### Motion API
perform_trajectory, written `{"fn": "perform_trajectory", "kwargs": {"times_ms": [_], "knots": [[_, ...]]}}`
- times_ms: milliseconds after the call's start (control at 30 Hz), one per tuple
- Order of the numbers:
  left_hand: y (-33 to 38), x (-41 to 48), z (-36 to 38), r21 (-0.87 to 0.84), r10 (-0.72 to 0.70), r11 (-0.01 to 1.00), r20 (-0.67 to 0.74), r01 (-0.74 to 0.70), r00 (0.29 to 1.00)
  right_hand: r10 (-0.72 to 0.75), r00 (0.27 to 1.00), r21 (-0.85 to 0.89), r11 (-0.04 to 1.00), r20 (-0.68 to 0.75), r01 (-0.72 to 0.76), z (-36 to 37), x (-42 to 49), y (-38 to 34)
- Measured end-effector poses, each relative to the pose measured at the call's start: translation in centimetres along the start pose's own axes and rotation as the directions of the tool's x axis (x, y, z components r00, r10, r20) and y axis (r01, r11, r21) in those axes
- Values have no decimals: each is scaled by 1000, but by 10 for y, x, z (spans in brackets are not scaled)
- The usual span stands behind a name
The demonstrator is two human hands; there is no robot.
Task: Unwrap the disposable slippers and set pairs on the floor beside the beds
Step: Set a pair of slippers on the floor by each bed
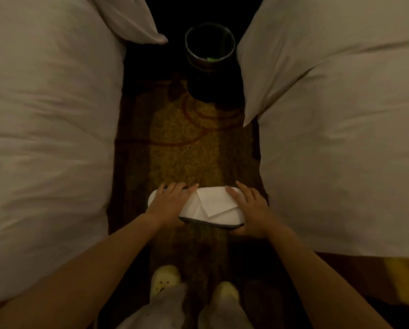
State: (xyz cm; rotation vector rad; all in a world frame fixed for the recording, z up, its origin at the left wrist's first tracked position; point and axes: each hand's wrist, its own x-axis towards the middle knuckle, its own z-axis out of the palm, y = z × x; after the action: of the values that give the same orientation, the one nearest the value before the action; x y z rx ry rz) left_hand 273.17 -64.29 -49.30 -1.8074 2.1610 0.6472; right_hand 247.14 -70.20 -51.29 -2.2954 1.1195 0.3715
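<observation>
A: Two hands on one white bundle. What is it?

B: The slippers [213, 205], pressed flat together and held crosswise in the lower middle of the frame, above the floor [187, 150] and not on it. The left hand [168, 203] grips the left end with its fingers curled over the top. The right hand [251, 210] grips the right end, fingers on top and thumb underneath.

A: Are they unwrapped yet?

B: I cannot tell. No clear wrapper shows in this dim light, only folded white fabric and a dark sole edge. They look like one piece, so I judge they are not yet separated.

A: Is anything set down already?

B: No white pair lies on the carpet strip between the left bed [44, 138] and the right bed [341, 138]. A dark bin [209, 51] stands at the top middle, and the person's own yellow shoes [165, 279] show at the bottom.

A: So what remains?

B: Nearly everything, I'd say. Part this pair, place it beside a bed, then do the same for the other bed.
</observation>
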Motion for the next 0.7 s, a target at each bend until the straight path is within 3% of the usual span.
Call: {"fn": "perform_trajectory", "kwargs": {"times_ms": [333,567,700], "knots": [[-28,200,181,65,38,997,-35,-35,999,100,992,102,989,74,-107,149,148,144],[-22,285,240,34,92,996,-126,-89,988,150,989,74,986,16,-151,182,195,213],[-21,286,243,18,73,997,-92,-72,993,145,989,35,989,23,-145,184,195,216]]}}
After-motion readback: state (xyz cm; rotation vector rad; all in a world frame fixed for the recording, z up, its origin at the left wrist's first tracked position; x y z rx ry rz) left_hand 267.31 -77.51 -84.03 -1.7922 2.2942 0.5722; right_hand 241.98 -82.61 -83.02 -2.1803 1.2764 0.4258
